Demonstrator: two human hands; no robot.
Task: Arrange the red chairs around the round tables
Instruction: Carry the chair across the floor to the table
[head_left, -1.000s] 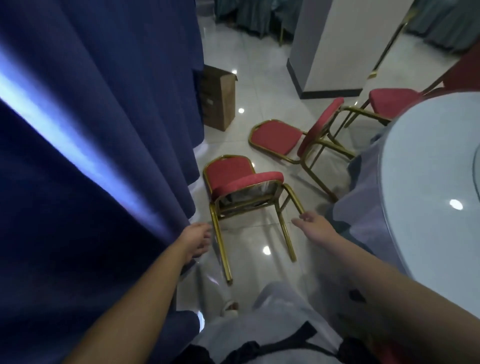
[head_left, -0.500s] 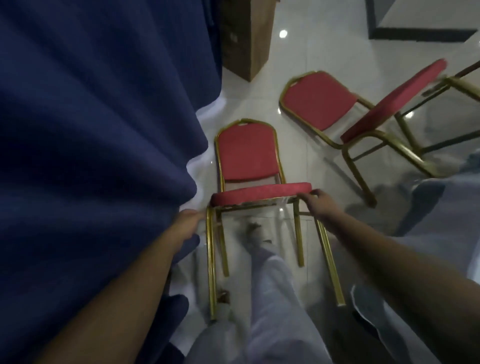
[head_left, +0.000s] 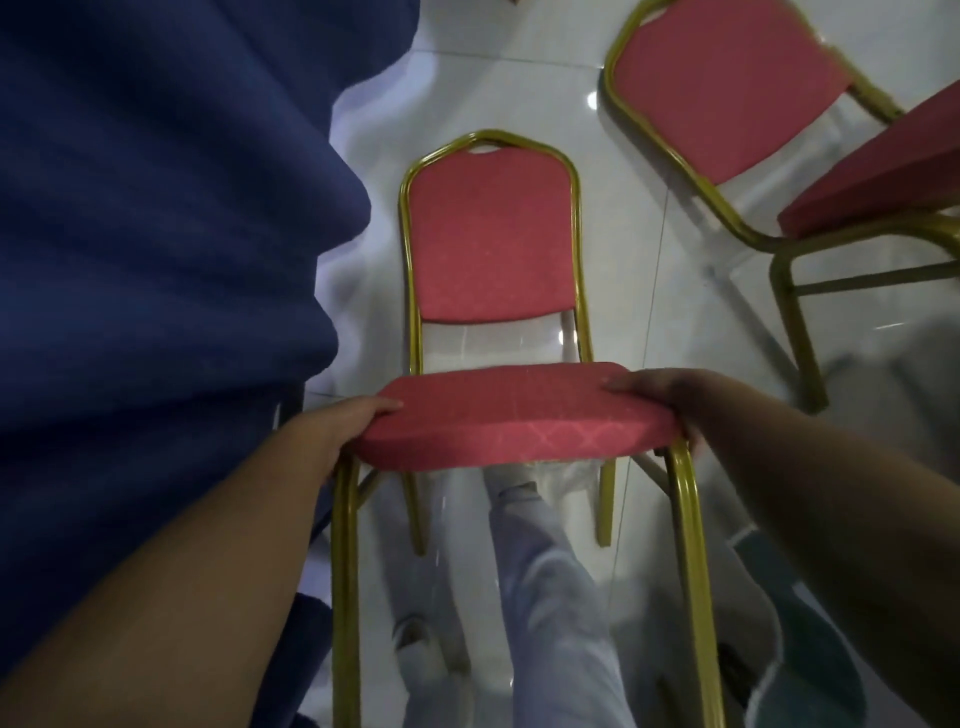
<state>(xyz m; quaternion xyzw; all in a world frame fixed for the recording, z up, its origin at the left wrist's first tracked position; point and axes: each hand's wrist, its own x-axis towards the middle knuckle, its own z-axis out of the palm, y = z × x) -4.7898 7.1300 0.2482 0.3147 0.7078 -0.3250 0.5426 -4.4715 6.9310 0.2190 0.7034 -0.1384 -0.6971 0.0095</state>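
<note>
Two hands grip a tipped red chair (head_left: 493, 239) by its seat on a white tiled floor (head_left: 623, 291).
Left hand (head_left: 343, 431) and right hand (head_left: 670, 405) clamp opposite sides of the padded seat, fingers (head_left: 387, 404) curled round its edges. The chair lies tipped back, its arched backrest pointing away from the person and its gold metal legs toward them. Its fabric shows a faint diamond pattern. A second red chair (head_left: 727, 88) lies overturned at upper right; dark blue cloth (head_left: 156, 260) hangs at left.
</note>
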